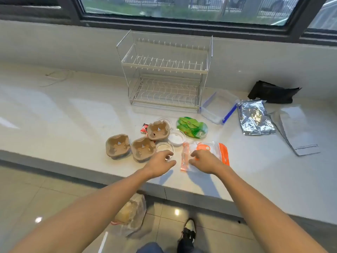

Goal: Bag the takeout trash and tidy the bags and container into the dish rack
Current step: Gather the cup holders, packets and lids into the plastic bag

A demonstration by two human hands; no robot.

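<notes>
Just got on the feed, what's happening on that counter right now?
A person is reaching over takeout trash on the counter. The left hand hovers open near a small clear cup beside three cardboard cup carriers. The right hand is at a clear bag with orange trim; whether it grips the bag is hard to tell. The dish rack is empty, and a foil bag and clear container lie to its right. Nothing looks bagged yet.
</notes>
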